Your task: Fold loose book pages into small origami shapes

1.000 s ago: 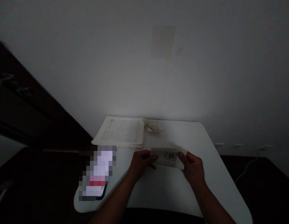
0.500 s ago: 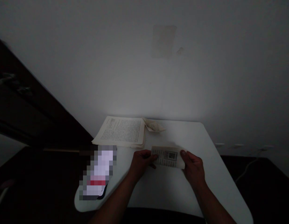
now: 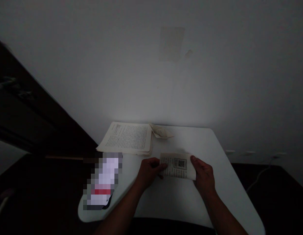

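Observation:
Between my hands, above the white table (image 3: pixel 163 202), is a folded sheet of printed paper (image 3: pixel 177 172) with a square code on its face. My left hand (image 3: pixel 151 169) pinches its left edge, thumb on the front. At the right edge my right hand (image 3: pixel 204 173) grips it, the thumb pressed near the upper corner. The fingers behind the paper are hidden. Farther back on the table, a folded paper boat (image 3: pixel 162 132) sits against the right side of a stack of printed pages (image 3: pixel 129 137).
A phone (image 3: pixel 104 179), blurred into blocks, lies on the table's left part. Behind the table stands a pale wall (image 3: pixel 131 65) with a faint patch. A dark door (image 3: pixel 31 98) is at left; a cable (image 3: pixel 260 176) hangs at right.
The paper has shifted slightly right and its face has tilted a little more toward me. My left hand has moved slightly right with it; both hands keep hold.

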The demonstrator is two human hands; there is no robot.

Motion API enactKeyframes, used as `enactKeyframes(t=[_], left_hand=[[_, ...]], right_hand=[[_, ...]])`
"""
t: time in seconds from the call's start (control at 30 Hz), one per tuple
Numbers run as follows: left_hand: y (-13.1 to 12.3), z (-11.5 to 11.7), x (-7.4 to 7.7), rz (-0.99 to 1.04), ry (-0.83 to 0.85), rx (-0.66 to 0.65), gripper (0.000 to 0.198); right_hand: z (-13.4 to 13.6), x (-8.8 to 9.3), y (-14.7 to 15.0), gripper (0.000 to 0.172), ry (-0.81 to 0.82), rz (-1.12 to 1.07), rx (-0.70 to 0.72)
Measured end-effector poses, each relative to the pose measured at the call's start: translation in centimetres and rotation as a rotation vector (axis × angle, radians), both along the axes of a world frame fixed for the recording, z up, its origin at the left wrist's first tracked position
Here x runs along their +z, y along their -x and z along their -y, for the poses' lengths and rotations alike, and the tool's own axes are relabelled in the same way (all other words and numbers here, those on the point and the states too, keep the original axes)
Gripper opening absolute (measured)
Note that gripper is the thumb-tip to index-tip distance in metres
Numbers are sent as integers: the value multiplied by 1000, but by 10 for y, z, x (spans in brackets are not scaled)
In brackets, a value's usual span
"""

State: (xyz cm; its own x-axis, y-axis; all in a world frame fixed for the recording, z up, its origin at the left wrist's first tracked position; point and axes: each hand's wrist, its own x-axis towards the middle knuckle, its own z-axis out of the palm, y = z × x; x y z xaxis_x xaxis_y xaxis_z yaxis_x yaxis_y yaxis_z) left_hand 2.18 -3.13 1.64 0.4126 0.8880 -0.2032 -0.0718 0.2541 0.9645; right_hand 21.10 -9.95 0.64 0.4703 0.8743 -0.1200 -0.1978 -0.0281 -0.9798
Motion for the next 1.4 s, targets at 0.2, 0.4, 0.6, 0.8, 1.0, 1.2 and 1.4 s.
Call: enactKeyframes(t=[0.2,0.4,0.6,0.8,1.0,1.2,1.4], left_hand=[[1,-1,-4,-35,-16,-28,26],[1,-1,-5,-49,-32,-18,26],[1,-1,-3,-68,-20,-5,29],[4,-2,-3,-129,-26,-76,35],[18,-7,8,-304,-130,-296,32],[22,-7,13,-322,-174,-311,32],[22,-7,6,-255,-203,-306,36]], right_hand=[[-1,0,-1,37,13,0,7],[0,4,-1,35,17,-37,19],[0,3,-1,34,14,-50,21],[0,2,-2,31,12,-77,13],[1,1,-4,30,12,-99,35],[0,-1,-5,30,11,-93,44],[-1,2,-4,33,29,-159,33]])
